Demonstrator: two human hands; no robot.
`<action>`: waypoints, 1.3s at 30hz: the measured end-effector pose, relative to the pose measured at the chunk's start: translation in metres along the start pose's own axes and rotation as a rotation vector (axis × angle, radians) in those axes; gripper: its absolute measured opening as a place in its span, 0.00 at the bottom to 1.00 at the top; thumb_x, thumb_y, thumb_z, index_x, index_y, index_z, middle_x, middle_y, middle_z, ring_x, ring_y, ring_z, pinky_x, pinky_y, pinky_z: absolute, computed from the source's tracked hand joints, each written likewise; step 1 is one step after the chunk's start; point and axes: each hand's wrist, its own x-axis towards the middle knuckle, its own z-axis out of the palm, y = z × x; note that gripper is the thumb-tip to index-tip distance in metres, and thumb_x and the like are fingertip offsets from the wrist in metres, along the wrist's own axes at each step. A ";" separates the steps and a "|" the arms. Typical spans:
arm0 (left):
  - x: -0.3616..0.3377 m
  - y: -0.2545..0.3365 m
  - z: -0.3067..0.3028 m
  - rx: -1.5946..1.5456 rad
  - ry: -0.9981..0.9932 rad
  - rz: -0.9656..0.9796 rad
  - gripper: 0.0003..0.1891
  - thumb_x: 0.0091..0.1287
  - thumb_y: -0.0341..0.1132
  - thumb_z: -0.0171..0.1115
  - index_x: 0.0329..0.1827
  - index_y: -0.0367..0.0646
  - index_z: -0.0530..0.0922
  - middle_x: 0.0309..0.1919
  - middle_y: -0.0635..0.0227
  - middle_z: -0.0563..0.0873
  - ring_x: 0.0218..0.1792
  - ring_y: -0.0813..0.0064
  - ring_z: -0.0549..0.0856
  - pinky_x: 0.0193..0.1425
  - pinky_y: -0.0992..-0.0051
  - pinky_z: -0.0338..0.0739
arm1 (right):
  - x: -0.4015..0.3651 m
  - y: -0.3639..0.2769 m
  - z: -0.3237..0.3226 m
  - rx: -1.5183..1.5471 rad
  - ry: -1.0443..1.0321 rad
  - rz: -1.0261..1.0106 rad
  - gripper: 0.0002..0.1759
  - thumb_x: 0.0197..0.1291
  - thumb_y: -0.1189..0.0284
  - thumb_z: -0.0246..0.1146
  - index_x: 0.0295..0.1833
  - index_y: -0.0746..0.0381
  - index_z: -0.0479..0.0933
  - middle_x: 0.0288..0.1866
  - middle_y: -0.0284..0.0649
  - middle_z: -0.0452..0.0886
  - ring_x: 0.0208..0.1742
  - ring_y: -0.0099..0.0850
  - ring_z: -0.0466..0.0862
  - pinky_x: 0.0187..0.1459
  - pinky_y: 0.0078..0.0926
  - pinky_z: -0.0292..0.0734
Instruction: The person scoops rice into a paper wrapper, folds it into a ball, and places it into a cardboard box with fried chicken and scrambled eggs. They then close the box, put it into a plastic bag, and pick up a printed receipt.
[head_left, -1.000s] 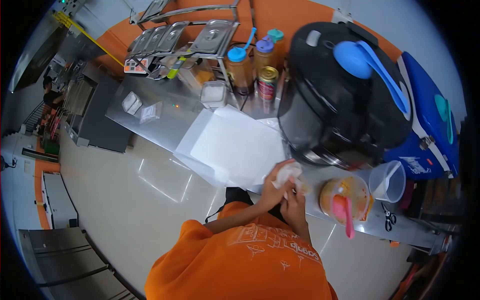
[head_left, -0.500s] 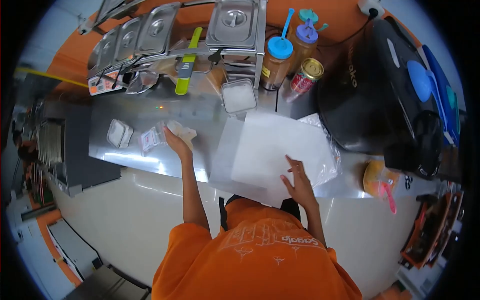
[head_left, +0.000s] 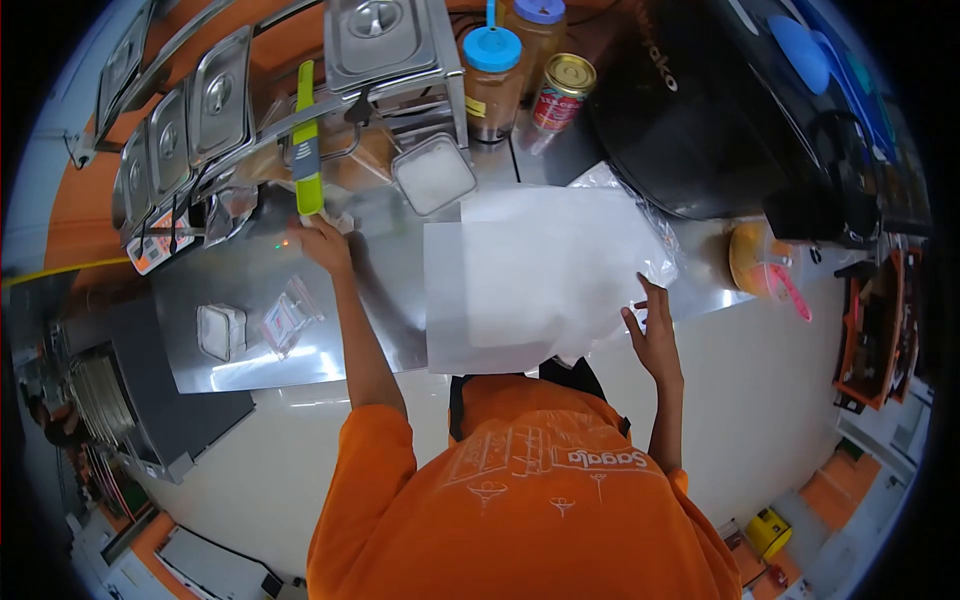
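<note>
My left hand reaches to the back of the steel counter, below the lower end of a green and grey bar. Its fingers are closed on a crumpled pale cloth, partly hidden by the hand. Large white paper sheets lie stacked in front of me, with a translucent sheet edge on the left. Beside their right edge is my right hand, fingers apart and holding nothing. A clear plastic wrapper shows from under the sheets.
On the counter's left are a small white-filled container and a zip bag. Behind the sheets stand another white-filled tub, a blue-lidded jar, a can and a black cooker. Lidded steel pans line the back.
My left hand has moved back with the crumpled cloth, away from the zip bag. My right hand has slid right, off the paper's middle to its edge. The view has shifted.
</note>
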 end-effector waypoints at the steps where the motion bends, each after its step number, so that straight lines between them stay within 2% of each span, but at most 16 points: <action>1: -0.001 -0.003 0.002 0.205 -0.068 0.016 0.27 0.64 0.44 0.51 0.57 0.33 0.58 0.51 0.41 0.69 0.51 0.45 0.71 0.51 0.53 0.65 | 0.000 0.000 0.005 -0.051 -0.021 -0.092 0.26 0.55 0.69 0.60 0.60 0.58 0.64 0.54 0.45 0.66 0.44 0.38 0.76 0.45 0.33 0.73; 3: -0.005 -0.003 0.003 0.616 -0.199 0.057 0.30 0.64 0.46 0.50 0.60 0.32 0.56 0.58 0.41 0.62 0.58 0.45 0.65 0.57 0.49 0.58 | 0.001 0.004 0.024 -0.155 -0.062 -0.276 0.22 0.55 0.68 0.60 0.57 0.57 0.68 0.55 0.45 0.66 0.48 0.39 0.75 0.49 0.34 0.71; 6: -0.029 0.032 -0.012 0.562 -0.115 0.164 0.33 0.63 0.48 0.51 0.62 0.33 0.55 0.64 0.46 0.54 0.63 0.47 0.56 0.60 0.47 0.50 | 0.006 -0.003 0.067 -0.280 -0.113 -0.417 0.19 0.54 0.63 0.59 0.53 0.51 0.72 0.58 0.41 0.65 0.59 0.39 0.66 0.58 0.44 0.60; 9: -0.083 0.037 -0.021 0.180 -0.152 0.321 0.34 0.60 0.48 0.54 0.62 0.33 0.58 0.64 0.51 0.56 0.64 0.51 0.57 0.62 0.45 0.47 | 0.008 0.010 0.085 -0.393 -0.156 -0.448 0.22 0.52 0.55 0.59 0.54 0.43 0.71 0.61 0.38 0.64 0.67 0.36 0.57 0.62 0.61 0.46; 11: -0.127 0.040 -0.034 0.283 -0.735 0.605 0.33 0.57 0.47 0.57 0.62 0.39 0.62 0.65 0.58 0.57 0.66 0.55 0.55 0.63 0.42 0.42 | 0.006 0.020 0.078 -0.442 -0.189 -0.458 0.24 0.50 0.53 0.60 0.56 0.40 0.70 0.61 0.38 0.63 0.69 0.35 0.54 0.61 0.66 0.41; 13: -0.174 0.061 -0.044 0.424 -1.004 0.866 0.33 0.56 0.51 0.57 0.64 0.51 0.63 0.66 0.61 0.56 0.68 0.58 0.53 0.60 0.34 0.37 | 0.007 0.038 0.069 -0.488 -0.182 -0.424 0.27 0.49 0.53 0.61 0.57 0.38 0.69 0.62 0.37 0.62 0.70 0.34 0.52 0.61 0.69 0.38; 17: -0.222 0.107 -0.033 0.465 -1.137 0.916 0.33 0.57 0.58 0.52 0.65 0.62 0.60 0.69 0.63 0.50 0.69 0.57 0.48 0.53 0.26 0.34 | 0.020 0.063 0.052 -0.521 -0.078 -0.347 0.29 0.48 0.54 0.62 0.59 0.36 0.66 0.64 0.37 0.61 0.71 0.33 0.50 0.59 0.71 0.39; 21: -0.239 0.130 0.003 0.518 -1.093 1.001 0.34 0.58 0.61 0.46 0.68 0.63 0.55 0.70 0.63 0.45 0.70 0.55 0.43 0.53 0.25 0.33 | 0.034 0.077 0.034 -0.571 0.043 -0.274 0.27 0.53 0.59 0.59 0.61 0.41 0.65 0.63 0.39 0.61 0.70 0.35 0.53 0.62 0.65 0.45; 22: -0.241 0.135 0.012 0.510 -1.079 1.022 0.34 0.58 0.61 0.46 0.68 0.64 0.55 0.70 0.62 0.45 0.70 0.55 0.43 0.53 0.26 0.33 | 0.032 0.074 0.021 -0.519 0.033 -0.283 0.26 0.54 0.62 0.58 0.61 0.45 0.64 0.63 0.41 0.61 0.69 0.36 0.54 0.64 0.59 0.46; 23: -0.243 0.140 0.022 0.501 -1.067 1.042 0.34 0.59 0.61 0.45 0.68 0.64 0.54 0.70 0.62 0.45 0.70 0.55 0.43 0.54 0.26 0.34 | 0.026 0.074 0.005 -0.417 0.118 -0.355 0.22 0.53 0.67 0.59 0.57 0.49 0.69 0.56 0.41 0.68 0.63 0.39 0.64 0.62 0.52 0.55; 25: -0.244 0.149 0.033 0.526 -1.096 1.055 0.34 0.59 0.61 0.45 0.68 0.63 0.53 0.70 0.62 0.44 0.70 0.54 0.42 0.55 0.28 0.33 | 0.011 0.078 -0.044 -0.282 0.311 -0.425 0.15 0.51 0.73 0.59 0.47 0.56 0.74 0.46 0.42 0.74 0.51 0.39 0.73 0.53 0.45 0.65; 27: -0.246 0.157 0.038 0.551 -1.119 1.048 0.34 0.59 0.61 0.46 0.68 0.64 0.53 0.70 0.62 0.44 0.70 0.54 0.42 0.55 0.28 0.33 | -0.001 0.098 -0.101 -0.259 0.675 -0.275 0.11 0.48 0.79 0.58 0.40 0.61 0.74 0.38 0.42 0.75 0.40 0.41 0.75 0.43 0.40 0.69; 29: -0.251 0.165 0.041 0.580 -1.111 1.012 0.34 0.59 0.58 0.48 0.68 0.60 0.54 0.70 0.62 0.45 0.70 0.54 0.42 0.56 0.29 0.32 | 0.001 0.125 -0.166 -0.335 0.934 -0.116 0.12 0.47 0.80 0.59 0.41 0.63 0.73 0.40 0.43 0.74 0.39 0.42 0.74 0.40 0.36 0.70; 31: -0.260 0.189 0.042 0.644 -1.082 0.937 0.32 0.60 0.54 0.50 0.68 0.57 0.56 0.70 0.62 0.48 0.70 0.54 0.44 0.58 0.31 0.33 | 0.012 0.158 -0.217 -0.408 0.827 0.106 0.14 0.47 0.79 0.59 0.43 0.64 0.72 0.42 0.44 0.73 0.39 0.42 0.74 0.39 0.34 0.71; 36: -0.301 0.240 0.059 0.217 -0.872 0.833 0.23 0.60 0.41 0.54 0.58 0.43 0.67 0.60 0.57 0.65 0.60 0.55 0.63 0.61 0.47 0.48 | 0.062 0.237 -0.258 -0.884 -0.087 0.168 0.19 0.47 0.67 0.62 0.46 0.62 0.73 0.45 0.43 0.74 0.48 0.36 0.76 0.46 0.36 0.72; 39: -0.330 0.275 0.080 0.173 -0.792 0.755 0.19 0.60 0.35 0.53 0.53 0.36 0.68 0.55 0.55 0.69 0.54 0.54 0.69 0.58 0.59 0.60 | 0.078 0.251 -0.257 -0.874 -0.168 0.071 0.15 0.51 0.76 0.54 0.46 0.68 0.70 0.35 0.47 0.77 0.35 0.37 0.81 0.35 0.34 0.77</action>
